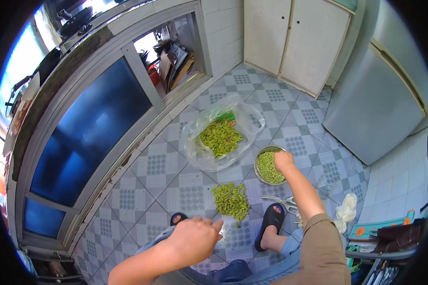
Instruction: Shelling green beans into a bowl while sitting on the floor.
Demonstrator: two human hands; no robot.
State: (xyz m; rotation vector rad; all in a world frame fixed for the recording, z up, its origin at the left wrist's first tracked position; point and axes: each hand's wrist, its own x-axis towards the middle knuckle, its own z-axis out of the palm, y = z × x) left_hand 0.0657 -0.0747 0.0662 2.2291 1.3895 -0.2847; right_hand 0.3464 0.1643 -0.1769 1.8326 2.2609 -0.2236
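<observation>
My right hand [284, 161] is over the right rim of a round metal bowl [286, 178] of shelled green beans [268, 167]; its fingertips are hidden, so a hold cannot be told. Above my left knee, my left hand [196, 239] is partly curled with the index finger out; whether it holds anything cannot be made out. Beyond it a small heap of green bean pods [231, 201] lies on the tiled floor. Farther off, an open clear plastic bag [217, 164] holds many more pods [221, 137]. Metal scissors [289, 206] lie between the bowl and my right foot.
Black slippers [270, 226] are on my feet. White crumpled plastic [347, 210] lies at the right, near a rack [381, 254] holding assorted items. A refrigerator [371, 103] and a white cabinet [306, 42] stand at the back right. Sliding cabinet doors [92, 131] run along the left.
</observation>
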